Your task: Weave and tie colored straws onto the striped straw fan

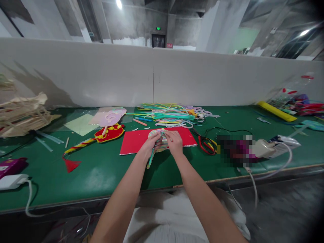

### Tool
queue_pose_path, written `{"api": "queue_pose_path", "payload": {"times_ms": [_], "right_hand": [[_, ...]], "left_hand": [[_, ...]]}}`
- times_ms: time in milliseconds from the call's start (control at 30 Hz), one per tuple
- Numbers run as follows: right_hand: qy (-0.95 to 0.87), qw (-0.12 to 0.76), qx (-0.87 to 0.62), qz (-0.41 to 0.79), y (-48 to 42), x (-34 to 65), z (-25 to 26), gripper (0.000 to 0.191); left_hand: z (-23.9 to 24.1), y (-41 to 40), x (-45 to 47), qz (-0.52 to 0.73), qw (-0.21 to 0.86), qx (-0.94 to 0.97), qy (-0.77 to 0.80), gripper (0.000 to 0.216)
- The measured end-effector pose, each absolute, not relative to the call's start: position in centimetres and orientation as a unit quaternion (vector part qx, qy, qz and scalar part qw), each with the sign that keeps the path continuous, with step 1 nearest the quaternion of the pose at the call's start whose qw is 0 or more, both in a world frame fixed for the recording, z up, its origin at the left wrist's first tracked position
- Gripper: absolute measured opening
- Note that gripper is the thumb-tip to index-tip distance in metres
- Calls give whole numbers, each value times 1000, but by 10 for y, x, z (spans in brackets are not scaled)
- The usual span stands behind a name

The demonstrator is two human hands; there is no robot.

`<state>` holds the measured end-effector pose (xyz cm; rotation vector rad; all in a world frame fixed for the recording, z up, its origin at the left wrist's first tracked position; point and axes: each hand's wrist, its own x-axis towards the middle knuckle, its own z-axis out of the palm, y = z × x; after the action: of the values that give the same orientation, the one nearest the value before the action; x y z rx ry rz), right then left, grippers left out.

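Pastel striped piece (pixel 164 145) was up between both hands over the red board (pixel 133 141), green stem (pixel 150 160) pointing down toward the person. Step looked like handwork on its top edge; judged to call for a steady left hold and fine right-hand fingertip control. Left hand (pixel 151 140) was clamped on its left side; right hand (pixel 174 139) had fingertips pinched together at the top edge, too small to tell if on a loose strand. Pastel strands (pixel 169 115) lay behind the board.

A pale partition (pixel 101 74) is standing behind the green table (pixel 86 182), while a green sign (pixel 158 28) is glowing above a dark door (pixel 158 41).
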<state>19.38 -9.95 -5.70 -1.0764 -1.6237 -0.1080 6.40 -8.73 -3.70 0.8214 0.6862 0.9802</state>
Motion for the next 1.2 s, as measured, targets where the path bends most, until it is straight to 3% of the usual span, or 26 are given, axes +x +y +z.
{"api": "queue_pose_path", "payload": {"times_ms": [167, 367, 567, 933, 1200], "right_hand": [[-668, 600, -439, 39, -99, 196, -55, 17], [-657, 602, -442, 101, -93, 199, -59, 15], [-657, 602, -441, 106, -93, 199, -60, 16], [-628, 576, -466, 238, -92, 199, -60, 27], [-622, 574, -467, 255, -92, 199, -60, 30]], "left_hand": [[-39, -87, 65, 450, 612, 500, 416, 25], [-42, -80, 65, 469, 494, 605, 412, 14], [-49, -76, 65, 471, 444, 634, 424, 12], [-45, -82, 65, 481, 318, 684, 447, 10], [-41, -90, 69, 425, 314, 723, 445, 18]]}}
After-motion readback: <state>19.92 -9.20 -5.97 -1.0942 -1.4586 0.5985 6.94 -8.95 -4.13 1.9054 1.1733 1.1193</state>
